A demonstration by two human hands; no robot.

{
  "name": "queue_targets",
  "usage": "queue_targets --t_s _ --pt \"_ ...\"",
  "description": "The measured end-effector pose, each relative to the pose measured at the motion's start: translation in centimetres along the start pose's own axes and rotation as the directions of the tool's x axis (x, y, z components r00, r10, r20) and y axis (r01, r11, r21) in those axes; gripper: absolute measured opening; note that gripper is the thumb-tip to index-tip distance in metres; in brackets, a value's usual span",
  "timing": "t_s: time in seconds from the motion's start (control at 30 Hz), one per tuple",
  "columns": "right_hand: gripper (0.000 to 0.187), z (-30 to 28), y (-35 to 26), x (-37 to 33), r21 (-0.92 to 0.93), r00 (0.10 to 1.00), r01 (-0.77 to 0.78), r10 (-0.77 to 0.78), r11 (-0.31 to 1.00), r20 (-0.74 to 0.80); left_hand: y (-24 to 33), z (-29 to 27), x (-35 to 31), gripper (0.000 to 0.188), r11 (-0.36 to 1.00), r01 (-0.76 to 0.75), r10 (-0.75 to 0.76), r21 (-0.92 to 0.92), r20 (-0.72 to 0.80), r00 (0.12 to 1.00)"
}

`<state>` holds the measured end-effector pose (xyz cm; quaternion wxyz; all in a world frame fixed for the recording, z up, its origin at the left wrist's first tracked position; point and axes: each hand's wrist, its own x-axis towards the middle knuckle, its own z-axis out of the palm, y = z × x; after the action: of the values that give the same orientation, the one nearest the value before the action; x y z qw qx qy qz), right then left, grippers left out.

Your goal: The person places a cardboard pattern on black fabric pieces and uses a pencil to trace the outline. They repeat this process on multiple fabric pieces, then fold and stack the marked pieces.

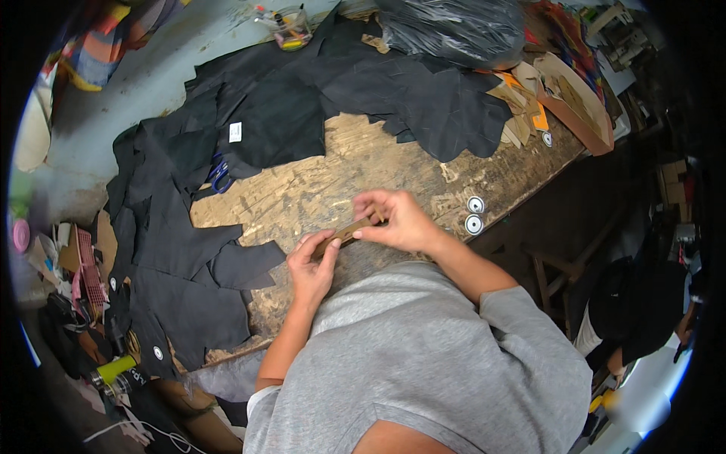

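Blurred fingers point(370, 197) of the right hand point(402, 220) partly hide the narrow brown strip point(349, 231), the top edge cuts off the shiny black plastic bag point(454, 32), and the white rectangular label point(235, 132) is illegible.

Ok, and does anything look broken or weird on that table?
Yes, the wooden tabletop looks odd: it is scuffed and blotchy, with dark and pale patches. The black sheets lie overlapped with jagged edges, perhaps cut that way. The brown strip in the left hand shows no clear damage.

Brown strip point(350, 231), black sheets point(276, 125), mottled tan tabletop point(280, 198), grey shirt point(431, 340)
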<state>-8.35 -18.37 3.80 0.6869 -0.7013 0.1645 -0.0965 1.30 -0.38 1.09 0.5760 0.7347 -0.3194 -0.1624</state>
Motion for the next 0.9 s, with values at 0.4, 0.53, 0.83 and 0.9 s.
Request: queue_targets --t_s 0.4,0.53,0.83,0.9 --pt "0.023 -21.1 -0.3 -2.9 0.032 0.549 0.325 -0.161 0.945 -0.820 0.4 8.6 11.1 0.050 0.805 -0.502 0.404 0.316 0.329 0.854" --pt "0.040 -28.0 0.3 -3.2 0.002 0.325 0.442 -0.158 0.897 -0.932 1.9 13.3 14.9 0.053 0.656 -0.669 0.494 0.349 0.472 0.730" --pt "0.067 -22.2 7.3 -1.2 -0.148 0.225 -0.226 -0.096 0.963 -0.970 4.2 24.3 17.3 0.122 0.610 -0.533 0.053 0.587 0.641 0.766" --pt "0.060 -19.5 8.2 -0.1 -0.343 0.241 -0.336 -0.272 0.877 -0.932 4.0 24.8 17.4 0.128 0.603 -0.531 0.062 0.595 0.629 0.775"
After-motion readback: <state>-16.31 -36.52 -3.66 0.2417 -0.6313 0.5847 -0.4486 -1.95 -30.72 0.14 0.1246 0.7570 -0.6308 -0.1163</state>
